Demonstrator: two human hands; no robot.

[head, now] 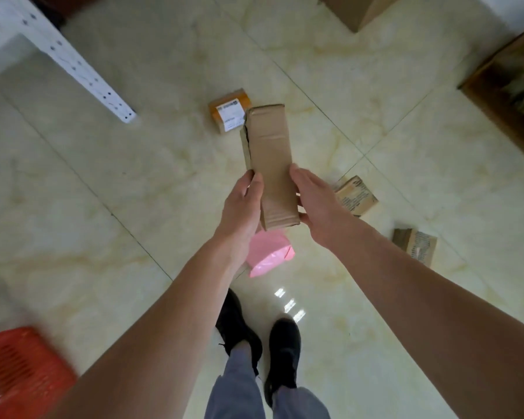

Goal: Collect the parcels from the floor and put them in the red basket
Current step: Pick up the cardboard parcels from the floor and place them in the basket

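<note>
The person holds a long brown parcel (271,164) between the left hand (242,207) and right hand (318,204), both gripping its near end. I think the carrying step is in hand; next it must swing to the red basket (18,370) at the floor's near-left corner.

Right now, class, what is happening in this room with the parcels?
A person stands on a tiled floor and holds a long brown cardboard parcel in the air, left hand on one side, right hand on the other. Still on the floor: a small labelled box, a pink bag and two brown parcels. The red basket sits at the person's lower left.
</note>
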